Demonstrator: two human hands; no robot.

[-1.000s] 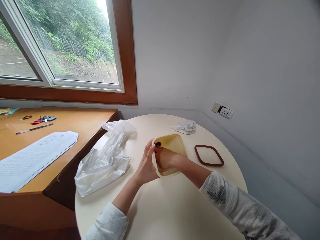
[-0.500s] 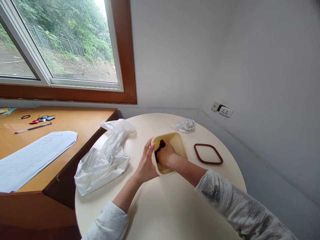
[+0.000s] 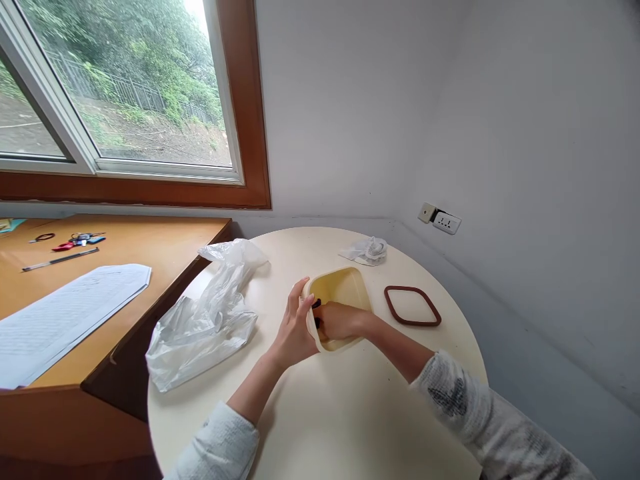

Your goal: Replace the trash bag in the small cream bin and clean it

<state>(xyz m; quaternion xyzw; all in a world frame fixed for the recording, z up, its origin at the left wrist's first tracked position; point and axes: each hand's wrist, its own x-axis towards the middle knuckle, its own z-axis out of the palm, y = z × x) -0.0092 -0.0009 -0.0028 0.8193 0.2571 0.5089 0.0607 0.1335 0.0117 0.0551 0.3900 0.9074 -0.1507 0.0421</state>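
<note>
A small cream-yellow plastic bin (image 3: 354,287) with rounded corners stands tilted over the round table, its opening facing me. My left hand (image 3: 294,333) grips its left side, thumb over the rim and fingers around the outer wall. Inside the bin is my right hand (image 3: 340,320), closed on a black cloth-like piece (image 3: 317,303) pressed against the inner left wall. Most of that piece is hidden by my fingers and the rim. A brown rounded-square ring (image 3: 423,324) lies flat to the right of the bin.
A crumpled clear plastic bag (image 3: 210,327) covers the left of the round white table (image 3: 340,427). A smaller crumpled bag (image 3: 373,251) lies at the back. On the wooden desk (image 3: 175,233) are papers (image 3: 85,313), a pen (image 3: 60,259) and keys (image 3: 80,241).
My right hand has moved within the bin, closer to its left wall, and less of the black piece shows now. The view has shifted slightly.
</note>
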